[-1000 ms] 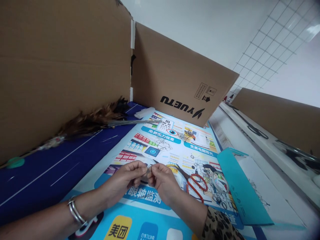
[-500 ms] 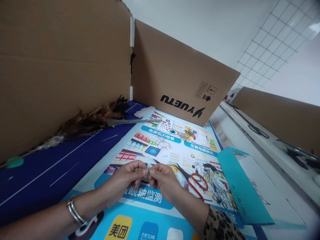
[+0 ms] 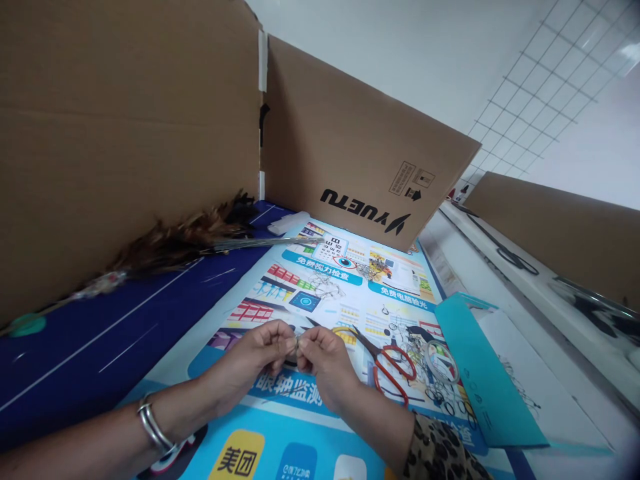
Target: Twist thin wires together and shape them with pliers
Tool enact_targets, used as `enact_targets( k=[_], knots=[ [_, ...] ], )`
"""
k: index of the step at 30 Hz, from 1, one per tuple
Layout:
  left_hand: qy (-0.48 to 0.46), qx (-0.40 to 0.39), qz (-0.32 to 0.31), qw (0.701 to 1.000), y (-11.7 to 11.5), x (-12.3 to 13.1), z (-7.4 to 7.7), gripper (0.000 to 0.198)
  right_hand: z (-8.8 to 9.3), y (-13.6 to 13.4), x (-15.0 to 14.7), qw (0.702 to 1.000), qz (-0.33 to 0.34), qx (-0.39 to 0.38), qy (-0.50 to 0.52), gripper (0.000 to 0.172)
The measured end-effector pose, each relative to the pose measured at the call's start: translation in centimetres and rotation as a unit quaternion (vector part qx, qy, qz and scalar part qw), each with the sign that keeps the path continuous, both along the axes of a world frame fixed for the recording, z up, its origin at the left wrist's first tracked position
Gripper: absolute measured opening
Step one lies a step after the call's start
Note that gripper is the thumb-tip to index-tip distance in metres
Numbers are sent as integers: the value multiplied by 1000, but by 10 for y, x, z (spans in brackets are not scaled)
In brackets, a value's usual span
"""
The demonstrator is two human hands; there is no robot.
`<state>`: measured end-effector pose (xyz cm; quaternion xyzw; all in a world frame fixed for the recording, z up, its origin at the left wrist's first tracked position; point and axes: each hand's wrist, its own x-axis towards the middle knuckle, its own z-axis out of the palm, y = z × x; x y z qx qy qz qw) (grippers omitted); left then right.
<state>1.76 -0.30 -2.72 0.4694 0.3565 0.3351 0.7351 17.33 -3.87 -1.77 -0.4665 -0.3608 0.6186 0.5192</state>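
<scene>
Tiny piece [image 3: 297, 339] was b/w the fingertips of both hands, up over the printed mat [image 3: 270, 423], mid-front; too small & mostly hidden, couldn't ID it. L hand [image 3: 267, 350] had thumb & index pinched on it from one side, R hand [image 3: 325, 357] same from the other; fingertips nr touching, other fingers curled. L wrist wore a silver bangle [image 3: 153, 427], R arm a leopard-print sleeve [image 3: 440, 453].

Just right of R hand: scissors [image 3: 375, 352] w/ red handles, lying flat. Next to them, a messy pile [image 3: 415, 337] of dark & wiry bits, then teal card [image 3: 483, 380]. Wire tangle [image 3: 327, 287] beyond the hands. Further back, bundle of thin stems [image 3: 270, 243], brown feathers [image 3: 175, 240] along the L cardboard, & YUETU-marked panel [image 3: 350, 133] upright behind.
</scene>
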Motion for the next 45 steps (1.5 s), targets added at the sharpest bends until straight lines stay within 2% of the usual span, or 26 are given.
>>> enact_targets(
  k=[12,18,23,27,30,32,36,38,43,45],
  knots=[
    [15,19,17,1000,-1,3,-5,32,-1,4,-4,1000,-9,0,-14,31],
    [63,60,-2,996,12,-2,3,38,1,6,4,995,26,5,-97,30],
    [131,136,-56,980,31,-12,-7,26,0,3,15,980,52,44,-186,23],
    [205,228,-47,951,39,-20,-14,10,2,-1,21,959,64,90,-262,2],
    [231,258,-34,938,41,-26,-12,6,6,-4,25,919,107,147,-351,14],
    [268,287,-36,919,40,-29,-8,7,9,-5,28,883,149,170,-410,14],
    [368,344,-69,861,38,-31,-3,9,12,-3,32,865,186,167,-435,7],
    [397,354,-86,842,38,-31,-2,10,12,-1,34,857,205,183,-437,7],
    [415,361,-115,827,39,-32,2,13,17,1,38,837,261,191,-441,4],
    [419,377,-108,819,37,-33,7,16,20,0,38,807,289,200,-475,10]
  ],
)
